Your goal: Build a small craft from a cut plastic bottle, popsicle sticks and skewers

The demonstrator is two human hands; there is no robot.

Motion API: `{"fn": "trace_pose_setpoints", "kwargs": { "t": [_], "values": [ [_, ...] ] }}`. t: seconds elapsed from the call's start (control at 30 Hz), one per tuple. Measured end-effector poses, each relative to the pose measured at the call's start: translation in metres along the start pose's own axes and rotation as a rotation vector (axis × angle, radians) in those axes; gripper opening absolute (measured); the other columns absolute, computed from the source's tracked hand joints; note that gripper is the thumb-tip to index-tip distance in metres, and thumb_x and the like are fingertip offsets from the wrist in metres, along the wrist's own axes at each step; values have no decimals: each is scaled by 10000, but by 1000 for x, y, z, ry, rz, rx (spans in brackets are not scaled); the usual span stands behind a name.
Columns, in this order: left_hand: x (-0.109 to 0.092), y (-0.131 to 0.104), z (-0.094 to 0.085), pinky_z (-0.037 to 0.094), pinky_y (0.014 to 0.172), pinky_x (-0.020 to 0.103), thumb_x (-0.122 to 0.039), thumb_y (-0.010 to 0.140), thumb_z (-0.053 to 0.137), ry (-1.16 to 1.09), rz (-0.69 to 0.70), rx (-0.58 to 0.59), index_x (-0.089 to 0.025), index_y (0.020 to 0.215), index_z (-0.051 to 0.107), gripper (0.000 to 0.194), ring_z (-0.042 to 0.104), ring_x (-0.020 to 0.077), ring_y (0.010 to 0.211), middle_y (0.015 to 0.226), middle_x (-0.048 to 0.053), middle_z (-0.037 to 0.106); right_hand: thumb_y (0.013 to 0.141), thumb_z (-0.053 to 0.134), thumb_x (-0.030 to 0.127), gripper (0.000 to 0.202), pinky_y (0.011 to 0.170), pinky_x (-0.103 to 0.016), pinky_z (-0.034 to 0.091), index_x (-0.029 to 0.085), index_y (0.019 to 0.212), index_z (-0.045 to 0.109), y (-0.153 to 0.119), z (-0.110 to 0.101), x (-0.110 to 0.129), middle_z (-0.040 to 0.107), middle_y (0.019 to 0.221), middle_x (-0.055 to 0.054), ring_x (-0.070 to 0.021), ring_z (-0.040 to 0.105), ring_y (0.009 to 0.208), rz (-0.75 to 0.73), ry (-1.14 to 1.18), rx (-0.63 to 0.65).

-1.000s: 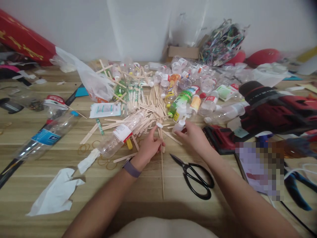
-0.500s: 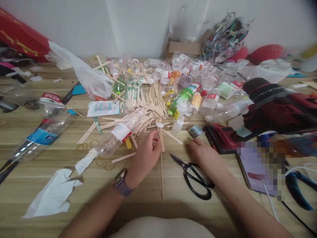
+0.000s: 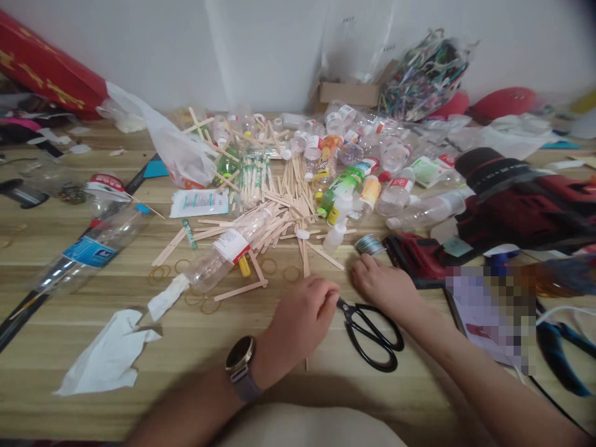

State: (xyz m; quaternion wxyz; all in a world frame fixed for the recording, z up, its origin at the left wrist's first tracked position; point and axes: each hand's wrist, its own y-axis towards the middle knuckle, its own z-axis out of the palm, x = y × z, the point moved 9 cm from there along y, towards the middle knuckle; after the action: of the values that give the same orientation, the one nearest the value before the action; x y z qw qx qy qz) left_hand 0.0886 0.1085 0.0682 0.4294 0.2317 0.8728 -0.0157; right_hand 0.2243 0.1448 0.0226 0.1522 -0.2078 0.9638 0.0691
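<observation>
My left hand, with a watch on its wrist, is closed at the pointed end of the black-handled scissors. Its fingertips hide the blade tips, and whatever they pinch is too small to make out. A thin stick runs under this hand, its lower end showing below. My right hand rests on the table just right of it, fingers curled down beside a small round tin; what lies under the fingers is hidden. Wooden craft sticks are heaped ahead, beside a clear bottle with a red-white label.
Many plastic bottles crowd the back. A red-black power tool and a phone are at right, with blue-black pliers beyond. White tissue, rubber bands and a blue-label bottle lie left.
My left hand has moved right and toward me, from the sticks to the scissors' tip, uncovering a rubber band. My right hand has stayed nearly in place. The view has shifted slightly.
</observation>
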Motion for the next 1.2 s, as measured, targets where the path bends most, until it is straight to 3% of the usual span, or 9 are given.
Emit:
{"fn": "trace_pose_setpoints", "kwargs": {
  "t": [0.23,0.4,0.53,0.6,0.7,0.77,0.87,1.0,1.2],
  "values": [
    [-12,-8,13,536,944,384,-150,980,405,272,191,-49,-117,1274,510,314,595,237,1182,1314,167,591,989,385,227,275,449,-294,241,152,812,582,-25,-40,19,604,797,-57,-136,506,479,-74,53,-227],
    [-3,-11,39,574,774,361,-116,976,395,363,105,179,-142,1143,587,255,675,222,891,1008,99,694,1013,342,214,336,474,-285,347,166,770,568,-38,-73,31,582,728,-40,-138,533,499,-107,252,-425],
    [0,-12,39,546,706,324,-124,970,411,350,66,216,-170,910,631,232,665,210,789,875,66,696,1015,394,230,289,620,-302,453,143,864,624,-36,-71,29,626,784,-69,-189,601,672,-167,334,-413],
    [1,-13,34,528,713,293,-119,969,407,337,55,211,-183,927,631,237,661,189,787,855,47,700,994,457,230,213,794,-382,483,136,1028,645,-35,-63,20,669,960,-109,-263,621,914,-149,325,-403],
    [2,-16,18,494,684,254,-136,976,397,278,18,169,-198,959,635,246,649,161,736,791,17,691,932,575,268,328,908,-505,465,134,1230,605,-33,-42,-11,593,1229,-189,-373,536,1139,50,274,-345],
    [4,-18,2,466,640,248,-168,980,392,198,-25,100,-195,945,642,254,631,156,675,724,5,670,899,611,288,386,892,-497,491,117,1245,599,-34,-23,-29,568,1221,-218,-364,566,1090,157,346,-260],
    [11,-22,-18,430,601,250,-204,974,380,87,-81,-2,-191,919,650,276,608,154,625,672,-2,645,903,551,262,312,891,-435,515,144,1187,601,-31,-3,-36,597,1109,-163,-282,615,991,121,586,-130],
    [26,-28,-39,426,581,237,-275,966,390,-59,-173,-101,-192,892,650,283,578,137,575,622,-23,610,874,489,213,235,905,-412,498,190,1093,573,-24,-12,-31,619,1071,-120,-262,590,1036,-24,740,-115],
    [36,-39,-68,434,520,220,-335,946,430,-152,-282,-219,-191,889,656,274,549,123,522,602,-32,595,814,497,158,411,887,-429,483,159,1225,511,-12,-28,-23,621,1089,-134,-286,566,1061,-138,710,-119]
  ]
}}
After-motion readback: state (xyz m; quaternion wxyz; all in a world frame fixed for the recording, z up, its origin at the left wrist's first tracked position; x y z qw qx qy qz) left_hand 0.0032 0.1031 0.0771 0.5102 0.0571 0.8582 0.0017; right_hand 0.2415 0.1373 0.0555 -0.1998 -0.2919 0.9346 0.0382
